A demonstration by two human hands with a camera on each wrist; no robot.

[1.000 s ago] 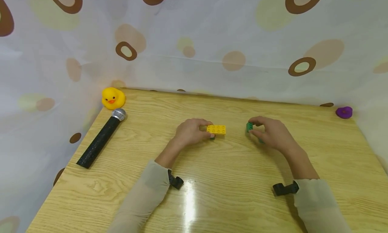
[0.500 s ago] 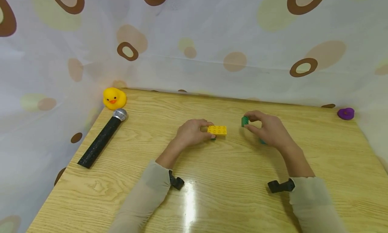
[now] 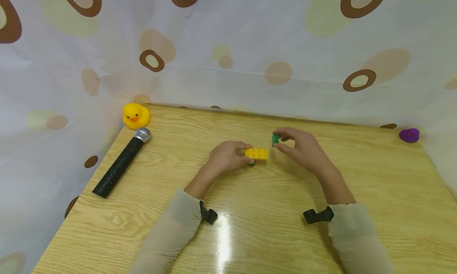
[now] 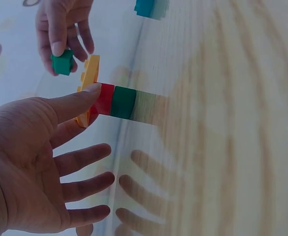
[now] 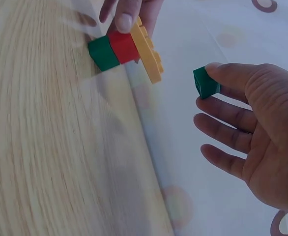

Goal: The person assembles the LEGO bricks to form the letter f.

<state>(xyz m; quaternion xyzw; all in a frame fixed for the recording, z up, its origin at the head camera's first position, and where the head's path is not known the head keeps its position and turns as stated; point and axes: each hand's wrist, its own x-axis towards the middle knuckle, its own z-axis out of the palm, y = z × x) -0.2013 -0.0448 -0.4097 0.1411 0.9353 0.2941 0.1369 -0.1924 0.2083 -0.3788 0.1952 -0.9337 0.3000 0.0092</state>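
Observation:
A small stack of toy bricks stands on the table: a green brick [image 4: 124,103] at the bottom, a red brick [image 5: 124,46] over it, and a longer yellow plate [image 3: 256,154] with studs on top. My left hand [image 3: 227,158] pinches this stack between thumb and forefinger, its other fingers spread in the left wrist view. To the right and slightly farther back, my right hand [image 3: 302,149] pinches a loose green brick [image 5: 206,83] by thumb and fingertips. That brick is raised above the table, apart from the yellow plate.
A blue brick [image 4: 144,7] lies on the table, mostly hidden behind my right hand in the head view. A black microphone [image 3: 122,163] and a yellow rubber duck [image 3: 136,115] are at the left. A purple toy [image 3: 409,135] sits at the back right, near the curtain [image 3: 221,36].
My right hand has moved left with the green brick, raising it and bringing it closer to the stack. The left hand keeps its hold on the stack in place.

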